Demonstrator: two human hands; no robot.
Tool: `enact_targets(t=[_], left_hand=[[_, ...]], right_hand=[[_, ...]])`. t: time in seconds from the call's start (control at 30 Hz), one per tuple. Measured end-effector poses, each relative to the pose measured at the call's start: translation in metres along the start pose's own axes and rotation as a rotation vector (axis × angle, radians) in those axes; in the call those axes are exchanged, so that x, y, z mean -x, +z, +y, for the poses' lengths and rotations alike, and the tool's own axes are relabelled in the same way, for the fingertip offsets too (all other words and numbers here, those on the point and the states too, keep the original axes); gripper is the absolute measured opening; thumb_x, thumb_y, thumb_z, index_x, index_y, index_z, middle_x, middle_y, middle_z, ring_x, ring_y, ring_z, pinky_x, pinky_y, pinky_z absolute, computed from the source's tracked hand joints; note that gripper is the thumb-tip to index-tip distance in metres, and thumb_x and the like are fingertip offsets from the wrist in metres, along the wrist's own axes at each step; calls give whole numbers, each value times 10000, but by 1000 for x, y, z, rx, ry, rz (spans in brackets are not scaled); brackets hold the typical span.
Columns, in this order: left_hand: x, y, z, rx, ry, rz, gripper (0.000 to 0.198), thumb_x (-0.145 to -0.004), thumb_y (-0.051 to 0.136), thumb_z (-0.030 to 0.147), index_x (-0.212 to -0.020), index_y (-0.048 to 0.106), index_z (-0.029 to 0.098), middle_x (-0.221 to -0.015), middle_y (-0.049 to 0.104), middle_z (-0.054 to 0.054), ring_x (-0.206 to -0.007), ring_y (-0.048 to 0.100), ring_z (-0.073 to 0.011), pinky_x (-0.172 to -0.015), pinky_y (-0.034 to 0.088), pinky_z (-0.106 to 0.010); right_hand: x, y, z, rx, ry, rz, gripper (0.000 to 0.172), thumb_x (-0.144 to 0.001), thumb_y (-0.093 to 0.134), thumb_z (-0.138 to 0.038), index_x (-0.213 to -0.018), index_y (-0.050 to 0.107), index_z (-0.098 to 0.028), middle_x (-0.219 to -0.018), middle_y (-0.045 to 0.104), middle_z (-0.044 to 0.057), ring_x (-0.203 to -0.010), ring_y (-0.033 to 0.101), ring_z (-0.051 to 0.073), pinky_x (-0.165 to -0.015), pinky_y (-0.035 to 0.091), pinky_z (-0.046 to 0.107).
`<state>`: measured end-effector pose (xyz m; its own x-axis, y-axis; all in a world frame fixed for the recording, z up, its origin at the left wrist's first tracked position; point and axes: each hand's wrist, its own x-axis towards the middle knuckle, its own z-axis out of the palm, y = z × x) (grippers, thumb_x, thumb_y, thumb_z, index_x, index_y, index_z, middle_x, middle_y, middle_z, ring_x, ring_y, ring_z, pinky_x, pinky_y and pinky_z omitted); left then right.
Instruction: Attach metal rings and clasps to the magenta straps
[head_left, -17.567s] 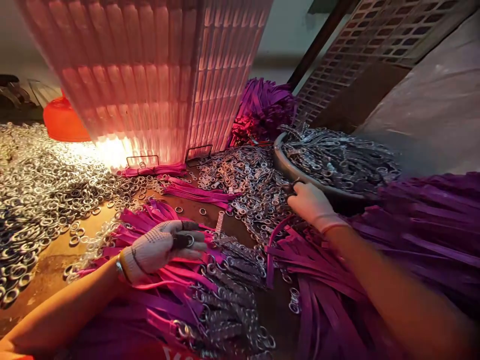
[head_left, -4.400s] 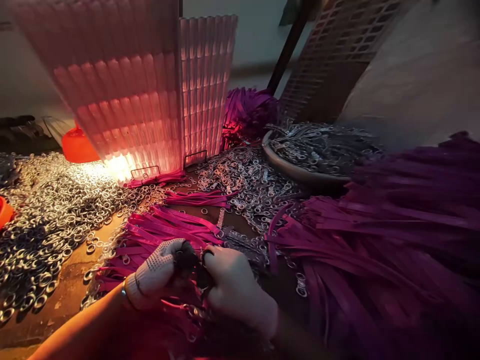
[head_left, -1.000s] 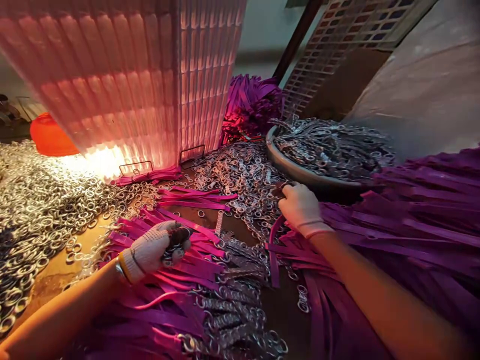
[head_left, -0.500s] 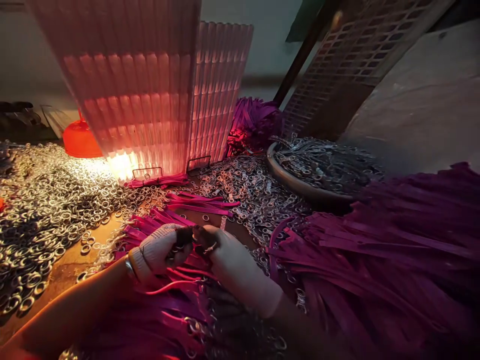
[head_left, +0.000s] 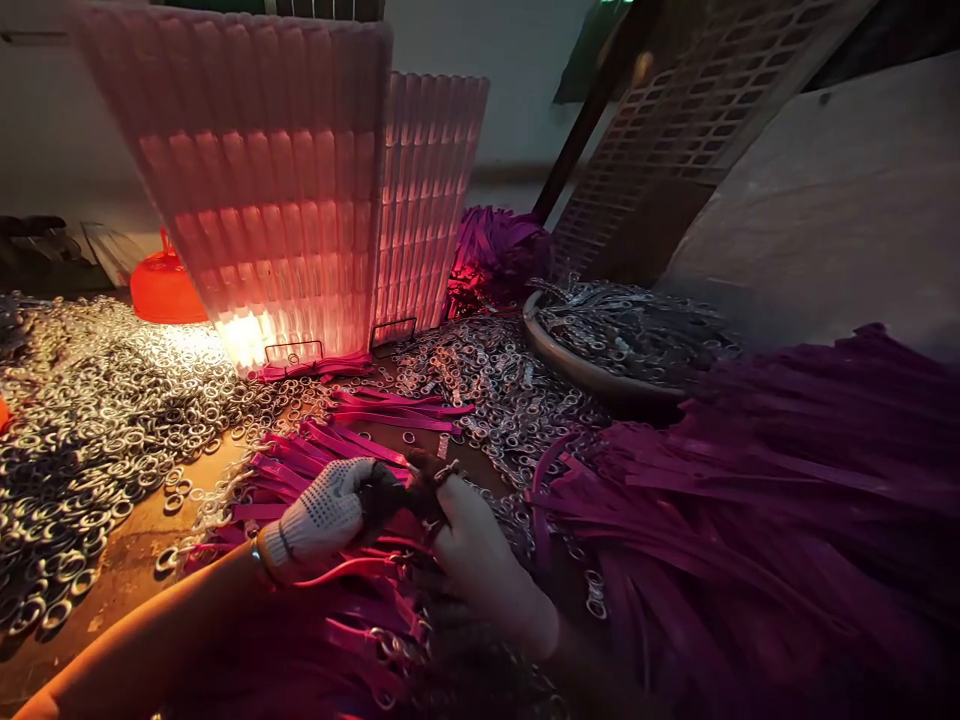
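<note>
My left hand wears a white glove with dark dots and blackened fingertips. Its fingers are closed in a pinch, and what lies between them is too dark to make out. Against it, at the middle, my right hand is also gloved and closed, with a small metal piece showing at its fingers. Beneath both hands spreads a pile of purple straps, several with metal rings at their ends. More purple straps lie just beyond the fingers.
Loose metal rings cover the table's left side under an orange lamp. Ribbed translucent panels stand behind. Metal chain pieces lie beside a full basin. A big heap of purple straps fills the right.
The view has tilted slightly. My left hand has turned so more of its dotted back shows. My right hand's fingers have lifted, and the metal piece shows higher up.
</note>
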<state>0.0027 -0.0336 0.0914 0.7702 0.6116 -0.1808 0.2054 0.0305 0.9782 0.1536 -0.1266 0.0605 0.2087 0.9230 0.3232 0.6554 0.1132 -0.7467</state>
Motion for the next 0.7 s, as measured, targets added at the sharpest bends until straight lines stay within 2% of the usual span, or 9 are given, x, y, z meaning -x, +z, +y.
enact_targets(t=[0.07,0.17,0.27,0.37,0.47,0.53,0.57,0.63,0.7], left_hand=[[-3,-1,-1,-43,-2,-14,153,-826,544,257,-717,562,152,-498,501,26,-391,405,-55,-376,288,-155],[-11,-1,-7,98,-44,-18,112,-806,514,255,-747,544,164,-505,488,33,-373,373,-56,-358,263,-162],[-22,3,-13,262,-158,-42,116,-777,544,274,-749,530,162,-537,475,38,-386,368,-47,-363,245,-150],[-34,7,-14,317,-238,-72,188,-768,588,319,-707,515,157,-519,437,47,-388,344,-36,-369,220,-140],[-53,11,-9,304,-254,-60,196,-779,585,339,-725,507,167,-516,424,56,-375,319,-36,-362,216,-142],[-76,12,-3,162,-213,-89,149,-819,536,316,-802,544,168,-538,437,53,-379,346,-46,-367,251,-149],[-92,12,0,-16,-174,-118,154,-851,490,294,-852,572,164,-553,458,46,-386,372,-53,-376,282,-155],[-134,11,7,-512,-85,-155,246,-903,404,230,-934,634,147,-598,536,11,-427,458,-75,-419,365,-177],[-182,12,13,-956,-30,-104,283,-924,407,185,-961,681,124,-696,631,-42,-551,579,-109,-525,457,-207]], right_hand=[[0,-2,1,173,11,-70,385,-720,422,-74,-1020,641,-175,-940,693,90,-864,615,214,-774,453,295],[-1,-8,3,349,-10,-97,203,-688,476,-114,-802,627,-186,-753,656,55,-687,565,184,-619,355,266],[-3,-12,8,426,-166,42,59,-677,524,-199,-659,580,-189,-665,606,48,-607,499,167,-576,292,282],[-5,-11,18,537,-293,114,47,-643,554,-205,-628,590,-177,-691,618,90,-644,507,191,-592,293,299],[-10,-9,32,369,-120,59,132,-794,523,-186,-754,647,-166,-715,646,74,-663,536,183,-601,328,271],[-12,-9,43,135,50,30,202,-896,468,-197,-837,660,-174,-733,662,49,-667,555,173,-602,359,248],[-12,-10,49,54,116,48,221,-920,451,-204,-853,660,-178,-744,668,46,-671,561,174,-606,374,247],[-9,-10,58,19,196,132,238,-928,436,-199,-847,659,-178,-761,672,61,-677,565,184,-618,392,260],[-2,-5,63,78,212,194,237,-908,432,-179,-858,664,-179,-763,667,76,-691,567,197,-634,400,274]])
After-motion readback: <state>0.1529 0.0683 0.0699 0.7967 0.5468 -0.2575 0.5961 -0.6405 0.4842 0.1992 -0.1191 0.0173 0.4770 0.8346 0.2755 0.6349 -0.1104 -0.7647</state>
